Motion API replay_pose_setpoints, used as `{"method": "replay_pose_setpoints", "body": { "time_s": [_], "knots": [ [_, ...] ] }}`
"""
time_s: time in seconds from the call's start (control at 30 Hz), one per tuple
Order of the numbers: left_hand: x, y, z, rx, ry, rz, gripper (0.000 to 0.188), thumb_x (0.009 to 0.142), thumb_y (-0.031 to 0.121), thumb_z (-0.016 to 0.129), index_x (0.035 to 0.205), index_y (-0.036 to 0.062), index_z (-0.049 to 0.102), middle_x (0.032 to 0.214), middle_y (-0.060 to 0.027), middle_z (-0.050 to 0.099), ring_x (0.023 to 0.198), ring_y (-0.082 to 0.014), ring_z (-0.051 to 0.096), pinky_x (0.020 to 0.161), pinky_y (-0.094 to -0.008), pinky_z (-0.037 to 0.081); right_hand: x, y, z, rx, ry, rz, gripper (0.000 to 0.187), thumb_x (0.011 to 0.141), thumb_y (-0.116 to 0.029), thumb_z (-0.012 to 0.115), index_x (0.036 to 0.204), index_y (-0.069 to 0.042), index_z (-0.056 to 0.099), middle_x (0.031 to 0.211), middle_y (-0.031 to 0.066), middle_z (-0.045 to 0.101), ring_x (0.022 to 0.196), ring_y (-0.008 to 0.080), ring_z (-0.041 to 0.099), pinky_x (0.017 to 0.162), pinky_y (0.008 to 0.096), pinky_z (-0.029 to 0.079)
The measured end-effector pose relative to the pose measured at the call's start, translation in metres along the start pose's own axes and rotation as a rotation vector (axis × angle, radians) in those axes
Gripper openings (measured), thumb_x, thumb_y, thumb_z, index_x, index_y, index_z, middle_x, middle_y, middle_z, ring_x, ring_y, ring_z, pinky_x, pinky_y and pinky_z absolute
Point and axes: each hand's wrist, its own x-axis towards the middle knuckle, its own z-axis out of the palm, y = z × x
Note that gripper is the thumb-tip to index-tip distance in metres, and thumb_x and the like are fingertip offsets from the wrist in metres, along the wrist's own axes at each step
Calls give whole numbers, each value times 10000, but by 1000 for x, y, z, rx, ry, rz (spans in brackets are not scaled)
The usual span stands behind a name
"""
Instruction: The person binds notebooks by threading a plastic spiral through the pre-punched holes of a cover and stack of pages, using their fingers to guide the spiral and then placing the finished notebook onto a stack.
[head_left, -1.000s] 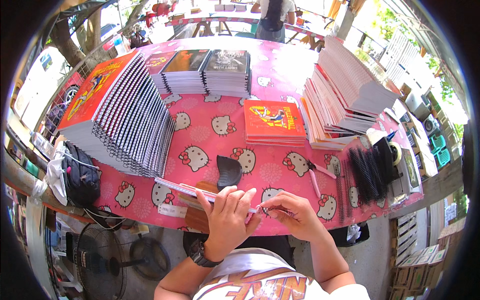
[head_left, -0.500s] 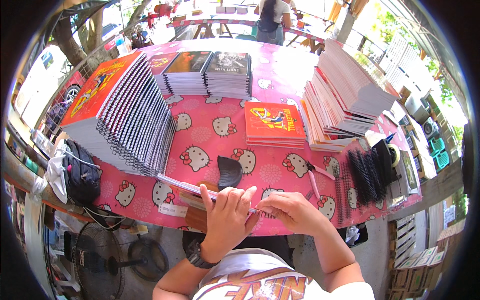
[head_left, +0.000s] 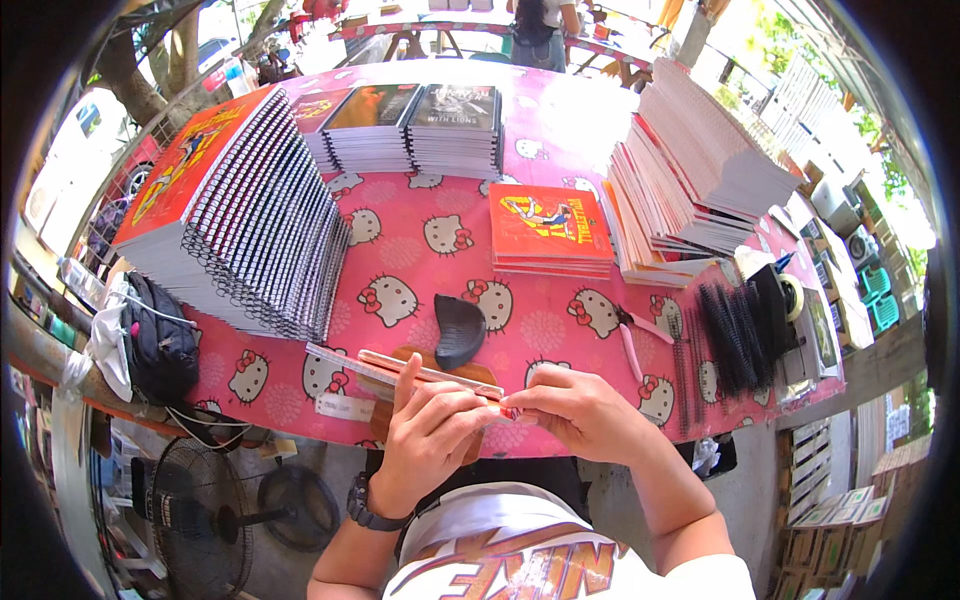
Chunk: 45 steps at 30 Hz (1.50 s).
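A person's left hand [head_left: 428, 432] clasps a thin booklet [head_left: 437, 376] near the front edge of a pink counter [head_left: 405, 268], while the right hand [head_left: 580, 410] pinches its fingers narrow at the booklet's right end, the exact hold too small to tell. Past them lie pink-handled pliers [head_left: 630, 352], black coils [head_left: 735, 340] and a black curved piece [head_left: 459, 332]. Beyond, orange-covered booklets [head_left: 550, 224] sit between a spiral-bound stack [head_left: 255, 225] and a paper stack [head_left: 700, 170].

The desk [head_left: 402, 262] is viewed from the wearer's head, close above, by one fisheye camera faced down and forward, the shirt [head_left: 510, 545] caught along the lower edge.
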Motion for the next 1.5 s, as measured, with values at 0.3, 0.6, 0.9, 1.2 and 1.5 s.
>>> {"method": "replay_pose_setpoints", "body": {
  "time_s": [0.3, 0.6, 0.9, 1.2, 1.5],
  "knots": [
    [-6, 2, 3, 46, 31, -11, 133, 736, 101, 687, 843, 164, 640, 864, 22, 618, 853, -163, 600, 1107, -508, 188, -1, -13, -10, -249, -152, -96, 282, 769, -25, 604, 1048, -61, 581, 870, 98, 535, 810, 292, 583, 660, 389, 481],
    [19, 16, -1, 30, -74, -98, 132, 768, 114, 648, 889, 165, 639, 842, 18, 607, 834, -173, 573, 998, -446, 258, -8, -5, 2, -154, 119, 48, 256, 799, -109, 614, 1044, -61, 555, 866, 92, 552, 814, 285, 592, 641, 390, 490],
    [15, 8, 4, 27, -65, -47, 197, 749, 160, 680, 940, 193, 649, 838, 47, 609, 806, -157, 555, 884, -403, 292, -6, -6, 6, -154, 102, 67, 172, 832, -161, 612, 956, -56, 559, 854, 91, 553, 779, 281, 587, 611, 374, 484],
    [12, 8, 5, 44, -18, 7, 186, 742, 117, 668, 917, 168, 629, 860, 39, 620, 801, -156, 578, 868, -397, 301, -5, -3, 6, -192, 37, 13, 176, 844, -173, 595, 962, -45, 569, 848, 95, 553, 783, 272, 586, 610, 372, 486],
    [18, 10, 0, 82, -113, 6, 202, 732, 123, 664, 922, 154, 606, 869, 41, 593, 828, -156, 556, 858, -402, 305, -6, -7, 2, -213, 27, 58, 168, 841, -178, 602, 947, -51, 568, 850, 76, 570, 781, 263, 596, 613, 369, 493]
  ]
}}
